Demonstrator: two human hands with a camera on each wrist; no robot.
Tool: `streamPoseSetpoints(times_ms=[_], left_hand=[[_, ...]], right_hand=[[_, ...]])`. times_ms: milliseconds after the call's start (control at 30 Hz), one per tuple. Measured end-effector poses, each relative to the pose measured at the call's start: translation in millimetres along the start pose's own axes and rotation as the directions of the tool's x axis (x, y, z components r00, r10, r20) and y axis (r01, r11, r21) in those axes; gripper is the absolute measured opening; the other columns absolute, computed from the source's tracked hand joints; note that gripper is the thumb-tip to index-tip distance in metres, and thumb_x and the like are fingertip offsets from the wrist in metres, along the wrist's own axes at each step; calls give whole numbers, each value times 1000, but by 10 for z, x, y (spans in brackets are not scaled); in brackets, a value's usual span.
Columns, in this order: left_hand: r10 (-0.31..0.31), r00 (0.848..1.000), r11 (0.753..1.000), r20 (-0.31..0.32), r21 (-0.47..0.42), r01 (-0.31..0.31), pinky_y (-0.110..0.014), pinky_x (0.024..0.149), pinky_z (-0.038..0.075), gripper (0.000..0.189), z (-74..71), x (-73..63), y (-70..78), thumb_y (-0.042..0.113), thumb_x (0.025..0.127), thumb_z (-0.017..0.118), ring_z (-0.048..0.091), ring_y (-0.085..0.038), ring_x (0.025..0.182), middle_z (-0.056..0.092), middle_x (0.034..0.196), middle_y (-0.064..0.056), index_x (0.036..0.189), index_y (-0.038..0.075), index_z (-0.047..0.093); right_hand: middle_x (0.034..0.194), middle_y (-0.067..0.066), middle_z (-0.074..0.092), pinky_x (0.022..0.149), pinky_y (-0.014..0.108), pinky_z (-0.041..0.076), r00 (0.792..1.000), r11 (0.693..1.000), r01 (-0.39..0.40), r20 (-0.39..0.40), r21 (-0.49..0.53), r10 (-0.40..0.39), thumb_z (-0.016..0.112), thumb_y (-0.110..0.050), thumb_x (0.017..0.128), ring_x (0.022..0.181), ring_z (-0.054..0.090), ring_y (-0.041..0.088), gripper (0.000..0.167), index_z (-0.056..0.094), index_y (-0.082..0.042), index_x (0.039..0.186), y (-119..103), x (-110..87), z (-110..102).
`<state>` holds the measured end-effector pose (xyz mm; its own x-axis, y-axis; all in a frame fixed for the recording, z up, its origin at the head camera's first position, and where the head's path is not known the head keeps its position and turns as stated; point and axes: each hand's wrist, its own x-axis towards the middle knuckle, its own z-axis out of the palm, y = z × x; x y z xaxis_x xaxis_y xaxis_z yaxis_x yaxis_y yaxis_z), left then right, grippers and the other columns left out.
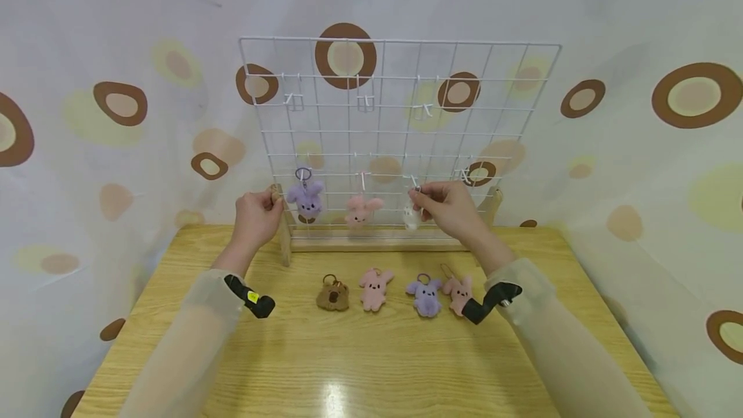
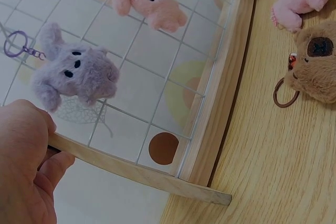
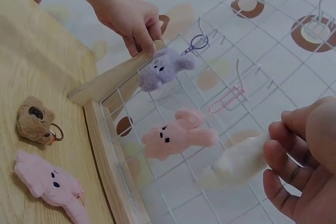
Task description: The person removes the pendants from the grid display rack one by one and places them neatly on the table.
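My left hand (image 1: 255, 217) grips the top of the wooden side post (image 1: 285, 237) of the display stand, thumb and fingers on either side of it in the left wrist view. Up at a lower hook, my right hand (image 1: 449, 208) pinches the top of a white plush keychain (image 1: 411, 217); its ring is hidden by the fingers. The white plush (image 3: 236, 163) hangs in front of the wire grid. To its left, a pink plush keychain (image 1: 361, 210) and a purple plush keychain (image 1: 306, 200) hang from hooks.
On the table (image 1: 348, 360) lie a brown plush keychain (image 1: 333, 297), a pink plush keychain (image 1: 374, 290), a purple one (image 1: 427, 298) and another pink one (image 1: 458, 292), partly behind my right wrist camera. Bare hooks (image 1: 366, 102) line the upper grid (image 1: 400, 40); another hook (image 1: 464, 176) sits lower right.
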<state>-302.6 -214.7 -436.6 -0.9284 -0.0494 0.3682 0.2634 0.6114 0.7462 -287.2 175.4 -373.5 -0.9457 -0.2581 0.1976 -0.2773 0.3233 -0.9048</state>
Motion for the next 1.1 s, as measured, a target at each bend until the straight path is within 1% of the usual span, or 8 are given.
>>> streamPoseSetpoints(times_ms=[167,333,433,533,600,700,867,1100], left_hand=[[-6,1000,1000,1,4,6,-21,51,42,21,-9,-6,5,3,103,62,57,-18,58,76,84,-21,106,-13,76],[-3,1000,1000,0,3,3,-21,51,41,21,-14,-10,13,3,103,62,54,-15,57,75,81,-20,104,-13,75],[0,1000,1000,-1,9,0,-22,52,41,20,-13,-11,23,2,103,62,53,-14,57,74,80,-19,102,-12,75],[1,1000,1000,0,15,-1,-22,52,40,19,-10,-13,29,2,103,62,53,-14,59,73,79,-18,100,-11,75],[-6,1000,1000,4,10,6,-22,52,41,19,-7,-17,33,2,103,62,54,-15,60,73,80,-19,102,-11,75],[-7,1000,1000,7,1,7,-20,53,42,20,-8,-23,32,2,103,61,56,-15,61,75,85,-21,107,-13,75],[-21,1000,1000,11,0,21,-19,55,45,23,-12,-25,23,4,104,61,61,-17,65,76,94,-24,113,-13,74],[-13,1000,1000,21,13,13,-22,53,43,22,-12,-16,8,5,105,61,57,-19,62,75,87,-21,109,-11,75]], right_hand=[[84,12,71,71,38,60,999,999,-32,-7,-7,31,69,-27,106,68,63,19,32,77,3,106,-96,-46,-22],[82,11,71,67,31,59,998,999,-41,-38,-4,41,70,-26,105,67,63,19,32,77,5,105,-194,-78,-45],[81,11,72,66,31,59,998,999,-45,-54,0,44,72,-26,104,67,63,19,29,78,3,103,-246,-92,-59],[82,11,72,67,32,59,998,999,-49,-47,4,49,73,-28,104,68,64,21,28,79,0,102,-262,-110,-78],[83,12,72,69,32,59,999,999,-38,-32,-2,38,72,-28,104,69,65,22,31,78,1,102,-268,-131,-92],[83,14,72,68,34,59,1000,1000,7,-2,-23,-7,71,-28,105,70,65,24,30,77,1,100,-279,-189,-113],[84,14,72,66,34,57,994,996,75,76,-40,-72,69,-23,106,69,64,27,25,78,-1,99,-263,-332,-160],[85,16,70,65,31,57,982,996,91,168,-24,-86,65,-11,107,69,63,28,19,77,2,100,-180,-591,-233]])
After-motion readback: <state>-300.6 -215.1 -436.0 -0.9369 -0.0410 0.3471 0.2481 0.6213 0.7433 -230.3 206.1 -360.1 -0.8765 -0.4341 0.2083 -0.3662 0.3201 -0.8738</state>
